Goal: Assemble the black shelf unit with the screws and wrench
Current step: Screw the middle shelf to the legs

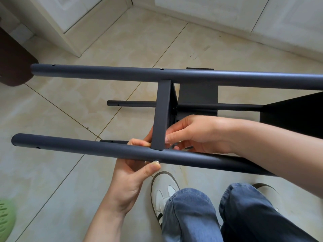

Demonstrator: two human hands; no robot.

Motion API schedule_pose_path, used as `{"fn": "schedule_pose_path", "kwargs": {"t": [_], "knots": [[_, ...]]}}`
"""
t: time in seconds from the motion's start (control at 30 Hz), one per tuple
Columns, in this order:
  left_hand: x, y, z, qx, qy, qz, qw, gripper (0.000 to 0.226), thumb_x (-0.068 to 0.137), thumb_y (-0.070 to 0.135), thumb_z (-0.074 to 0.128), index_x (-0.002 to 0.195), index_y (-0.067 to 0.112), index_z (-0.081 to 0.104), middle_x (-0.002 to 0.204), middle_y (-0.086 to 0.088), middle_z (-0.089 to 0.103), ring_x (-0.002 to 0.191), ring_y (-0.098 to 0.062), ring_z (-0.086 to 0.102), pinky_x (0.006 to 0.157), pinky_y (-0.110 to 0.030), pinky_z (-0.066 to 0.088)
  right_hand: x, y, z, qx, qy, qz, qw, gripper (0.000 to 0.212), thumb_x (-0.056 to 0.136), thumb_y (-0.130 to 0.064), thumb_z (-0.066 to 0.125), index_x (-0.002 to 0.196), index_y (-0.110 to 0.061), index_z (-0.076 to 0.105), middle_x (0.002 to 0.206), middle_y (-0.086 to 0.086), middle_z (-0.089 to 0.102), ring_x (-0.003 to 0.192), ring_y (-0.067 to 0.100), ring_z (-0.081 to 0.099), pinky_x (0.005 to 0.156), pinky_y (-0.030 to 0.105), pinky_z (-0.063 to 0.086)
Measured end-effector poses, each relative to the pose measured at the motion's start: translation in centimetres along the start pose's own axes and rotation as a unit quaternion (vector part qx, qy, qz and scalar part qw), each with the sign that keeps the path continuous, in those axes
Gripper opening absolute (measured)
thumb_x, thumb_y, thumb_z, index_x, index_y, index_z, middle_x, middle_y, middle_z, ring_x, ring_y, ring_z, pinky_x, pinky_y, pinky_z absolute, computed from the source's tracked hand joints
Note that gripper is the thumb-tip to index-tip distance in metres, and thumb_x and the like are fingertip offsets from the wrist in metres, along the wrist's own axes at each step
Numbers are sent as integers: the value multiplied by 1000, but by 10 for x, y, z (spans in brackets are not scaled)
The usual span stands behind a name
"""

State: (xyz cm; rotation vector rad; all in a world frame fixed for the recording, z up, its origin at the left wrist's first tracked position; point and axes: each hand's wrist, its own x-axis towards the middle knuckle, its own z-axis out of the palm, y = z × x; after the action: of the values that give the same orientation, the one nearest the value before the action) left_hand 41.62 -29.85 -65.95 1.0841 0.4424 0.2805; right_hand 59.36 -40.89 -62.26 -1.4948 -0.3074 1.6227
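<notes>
The black shelf unit lies on its side over the tiled floor. Its near round leg [87,149] and far round leg [227,76] run left to right, joined by a flat shelf edge [161,116]. A silver screw head [156,161] sits in the near leg below that shelf. My left hand [132,177] grips the near leg from beneath, thumb tip against the screw. My right hand [197,133] reaches in from the right behind the shelf edge, fingers pinching a thin metal wrench [176,146] that is mostly hidden. Two lower legs [132,103] show beyond.
White cabinet fronts [73,18] stand at the back. A dark brown object [14,58] is at the far left, a green slipper [6,220] at the bottom left. My jeans-clad knees [190,212] and white shoe [163,187] are below the frame.
</notes>
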Motion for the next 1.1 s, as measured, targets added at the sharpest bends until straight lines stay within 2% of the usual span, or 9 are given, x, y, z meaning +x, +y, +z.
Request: {"fn": "schedule_pose_path", "kwargs": {"t": [0.2,0.43,0.5,0.63,0.7,0.77,0.9,1.0,1.1], "knots": [[-1,2,3,-13,-12,4,1000,39,65,27,93,95,29,69,111,-3,74,102,-24,72,88,-28,56,3,-4,1,8,-26,41,999,28,81,-27,72,101,-8,69,77,2,62,71,11,56,76,24,47],[-1,1,1,-13,-10,-2,1000,40,66,30,94,96,27,68,113,-7,72,102,-27,72,90,-33,55,3,-7,-2,9,-47,68,996,25,72,-29,74,89,-12,68,74,0,61,69,10,57,79,28,47],[-2,0,0,-8,-4,-3,1000,42,64,31,94,96,28,68,115,-7,71,101,-27,71,91,-34,55,3,-6,-2,11,-51,71,996,18,76,-26,73,87,-12,69,77,0,63,71,11,58,81,29,48],[-1,0,1,-11,-5,-1,1000,42,65,29,94,97,26,67,116,-9,71,103,-31,71,91,-35,55,1,-8,-1,-3,-50,76,996,22,69,-30,73,81,-13,67,75,0,62,73,11,57,83,31,45],[-1,0,2,-10,-6,6,1000,41,66,27,94,97,25,67,117,-10,71,103,-32,71,91,-35,55,2,-9,0,-3,-47,68,997,13,81,-26,70,79,-13,66,75,1,59,74,12,55,84,31,44],[0,1,3,-6,-4,13,1000,41,65,27,94,96,27,68,114,-8,73,102,-30,72,90,-34,56,2,-9,0,-9,-37,58,998,17,91,-22,64,77,-12,66,77,3,59,76,14,55,82,31,45],[1,0,2,-8,2,10,1000,43,63,25,95,96,26,69,111,-10,74,102,-33,72,89,-34,56,2,-8,1,-11,-35,40,999,26,94,-21,62,71,-12,66,78,4,58,74,13,55,78,28,47],[1,-1,0,-7,-10,7,1000,42,66,23,93,98,24,66,114,-13,73,106,-37,70,91,-36,55,3,-8,1,-13,-34,39,999,23,94,-27,63,77,-12,67,77,3,60,73,11,57,72,23,50],[0,-2,-1,-1,-5,6,1000,44,63,25,95,97,25,67,114,-14,72,105,-37,70,93,-40,56,4,-9,0,-21,-32,48,998,19,94,-25,65,86,-8,67,82,5,61,74,12,58,73,25,50]]}}
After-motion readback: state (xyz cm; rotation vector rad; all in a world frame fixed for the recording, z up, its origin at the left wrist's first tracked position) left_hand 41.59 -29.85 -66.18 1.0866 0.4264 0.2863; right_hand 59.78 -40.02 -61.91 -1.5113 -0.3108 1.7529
